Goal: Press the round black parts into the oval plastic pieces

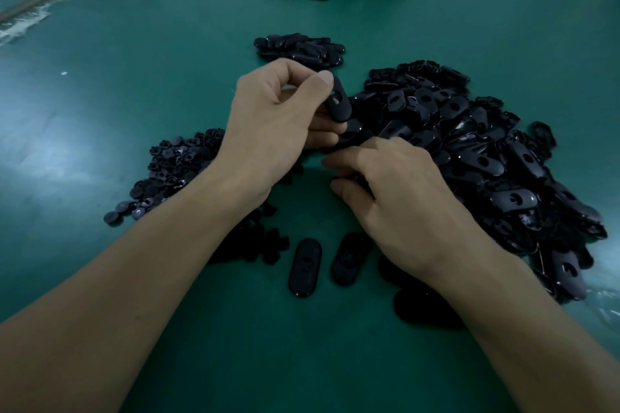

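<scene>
My left hand [278,117] pinches one oval plastic piece [338,100] between thumb and fingers, its lower end hidden behind them. My right hand [392,198] curls at the edge of the oval-piece heap [486,157]; I cannot tell what it grips. My left forearm covers part of the round black parts [177,171] on the green surface [134,77].

Nothing readable turned up anywhere: no print, label, brand, number or sign showed on the green table [134,94], and none on the black oval plastic pieces [469,144] or the round black parts [174,171]. The moulded marks on the ovals were too dark and small to make out as characters.
</scene>
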